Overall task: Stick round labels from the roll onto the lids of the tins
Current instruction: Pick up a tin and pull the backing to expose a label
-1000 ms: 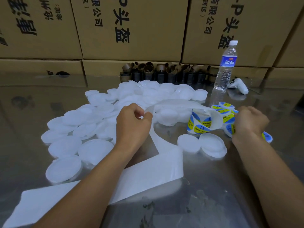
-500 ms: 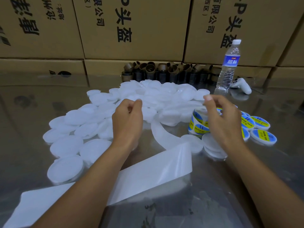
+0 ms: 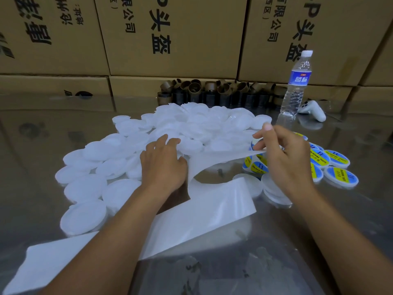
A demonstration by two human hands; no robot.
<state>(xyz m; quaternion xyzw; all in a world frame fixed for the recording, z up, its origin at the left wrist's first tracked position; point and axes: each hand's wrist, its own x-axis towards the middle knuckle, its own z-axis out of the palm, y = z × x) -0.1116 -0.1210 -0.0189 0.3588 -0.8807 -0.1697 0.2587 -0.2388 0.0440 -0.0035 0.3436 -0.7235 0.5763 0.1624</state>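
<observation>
Few labelled lids [image 3: 338, 159] are gathered toward the right edge of the worktop [image 3: 329, 241]; a far larger pile of blank lids [image 3: 85, 188] is left. Beside the label roll [image 3: 254, 166], its backing strip [image 3: 212, 211] is pinched by the right hand [image 3: 285, 158]; the left hand [image 3: 163, 167] is laid open on the pile.

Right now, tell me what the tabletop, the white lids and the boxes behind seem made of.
Tabletop: probably polished metal or glass; it mirrors the boxes. White lids: likely plastic, matte, faintly translucent. Boxes: cardboard, dull brown with black print and folded seams.
</observation>
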